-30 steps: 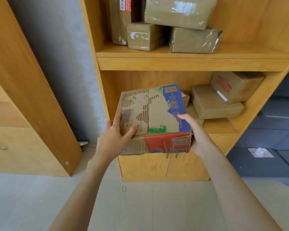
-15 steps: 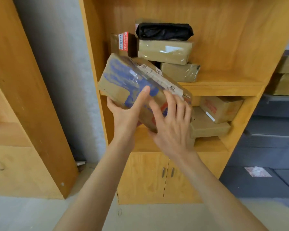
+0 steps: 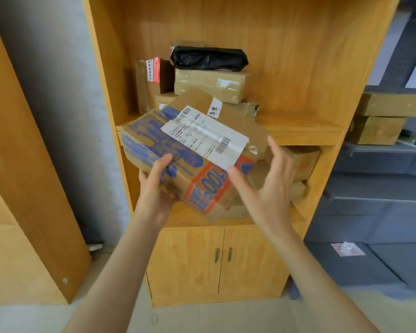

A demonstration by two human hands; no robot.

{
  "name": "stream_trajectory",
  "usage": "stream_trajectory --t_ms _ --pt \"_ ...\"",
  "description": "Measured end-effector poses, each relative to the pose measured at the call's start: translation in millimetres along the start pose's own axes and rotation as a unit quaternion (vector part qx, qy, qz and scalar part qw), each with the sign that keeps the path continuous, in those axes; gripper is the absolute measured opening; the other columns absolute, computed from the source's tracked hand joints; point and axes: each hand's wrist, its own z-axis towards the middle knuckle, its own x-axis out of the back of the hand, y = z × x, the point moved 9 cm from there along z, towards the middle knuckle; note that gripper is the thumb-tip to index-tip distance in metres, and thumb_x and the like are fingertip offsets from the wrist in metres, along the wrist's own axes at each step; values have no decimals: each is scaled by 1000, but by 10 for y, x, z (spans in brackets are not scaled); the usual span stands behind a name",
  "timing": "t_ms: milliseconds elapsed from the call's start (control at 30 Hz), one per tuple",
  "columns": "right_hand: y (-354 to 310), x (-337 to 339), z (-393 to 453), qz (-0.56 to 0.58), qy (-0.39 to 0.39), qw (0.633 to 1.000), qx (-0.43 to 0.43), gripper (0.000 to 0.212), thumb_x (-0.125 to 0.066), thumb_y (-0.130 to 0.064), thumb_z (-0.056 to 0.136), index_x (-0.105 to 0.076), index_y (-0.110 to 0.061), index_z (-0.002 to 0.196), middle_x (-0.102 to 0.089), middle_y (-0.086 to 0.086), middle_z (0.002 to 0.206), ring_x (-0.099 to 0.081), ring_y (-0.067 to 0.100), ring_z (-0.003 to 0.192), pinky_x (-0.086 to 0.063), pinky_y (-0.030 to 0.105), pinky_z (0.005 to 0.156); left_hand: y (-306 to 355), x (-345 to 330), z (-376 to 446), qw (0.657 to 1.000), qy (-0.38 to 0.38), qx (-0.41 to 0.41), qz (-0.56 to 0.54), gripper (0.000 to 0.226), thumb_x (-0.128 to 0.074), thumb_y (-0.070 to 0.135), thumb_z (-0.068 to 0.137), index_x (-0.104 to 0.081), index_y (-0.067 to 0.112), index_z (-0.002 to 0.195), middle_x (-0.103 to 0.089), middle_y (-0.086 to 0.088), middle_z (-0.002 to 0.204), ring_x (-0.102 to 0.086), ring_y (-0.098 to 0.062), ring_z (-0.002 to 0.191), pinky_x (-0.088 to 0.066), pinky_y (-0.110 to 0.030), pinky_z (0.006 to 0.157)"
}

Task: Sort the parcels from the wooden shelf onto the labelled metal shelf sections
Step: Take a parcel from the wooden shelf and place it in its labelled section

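Evidently the brown cardboard parcel with blue and red print (image 3: 178, 162) is tilted up in front of the tall wooden shelf unit (image 3: 298, 68) so that its white shipping label (image 3: 203, 137) faces the camera; my guess is that the person is reading the address to choose a section. The left hand (image 3: 155, 186) carries the weight from below, its thumb curled over the printed side and its grip closed round the lower left corner. The right hand (image 3: 267, 186) has spread, relaxed fingers; whether its thumb touches the box's red panel I cannot tell, and it looks ready to steady the box. The parcel is held in the air, clear of the shelf boards. Behind it other parcels remain: a black plastic-wrapped bundle (image 3: 208, 57) lies on a taped brown carton (image 3: 209, 85). At the right edge grey metal shelving (image 3: 382, 162) already bears two brown boxes (image 3: 382, 114).
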Motion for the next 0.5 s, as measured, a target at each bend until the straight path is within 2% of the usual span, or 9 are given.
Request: stream_trajectory --t_ms 67,133,167,233,333,400,500 --pt "314 86 137 18 -34 994 -106 90 -70 -57 75 -24 -31 148 -27 -5 147 -22 8 136 -26 31 106 72 97 -2 999 -22 -9 36 77 -71 47 68 -46 21 135 -64 -4 125 -63 -26 110 -55 -46 86" --pt "539 104 203 54 -83 977 -190 93 -72 -57 73 -24 -34 149 -25 -10 152 -23 9 139 -27 35 110 118 142 -5 996 -57 -6 65 53 -59 44 80 -54 18 125 -70 -4 113 -68 -24 98 -56 -42 80" --pt "615 71 196 85 -115 963 -227 92 -72 -56 72 -26 -35 148 -30 -11 151 -28 9 137 -30 35 109 123 147 -11 994 -79 3 72 41 -51 43 87 -58 18 118 -73 -3 105 -71 -22 90 -57 -38 75" --pt "702 -66 99 156 -200 924 -286 84 -73 -52 68 -37 -36 143 -47 -13 138 -48 7 122 -39 30 101 118 150 -42 991 -108 23 75 33 -38 39 94 -61 19 106 -75 -1 91 -72 -18 76 -58 -31 63" --pt "746 -283 -113 206 -305 877 -310 80 -77 -54 55 -51 -39 129 -66 -13 119 -62 10 108 -47 37 98 140 166 -76 988 -122 25 95 32 -38 40 91 -59 19 104 -74 0 88 -72 -17 74 -58 -30 59" --pt "764 -334 -154 235 -301 870 -312 77 -79 -51 54 -54 -38 126 -70 -11 112 -65 13 105 -51 38 93 163 163 -80 985 -133 13 111 30 -41 41 91 -58 20 104 -74 2 88 -72 -16 75 -58 -29 60" --pt "736 -362 -152 299 -256 862 -320 71 -77 -39 58 -55 -32 125 -72 -8 106 -69 11 95 -54 28 74 196 207 -70 987 -105 13 124 31 -43 43 91 -58 19 104 -75 2 85 -72 -15 72 -58 -29 59"
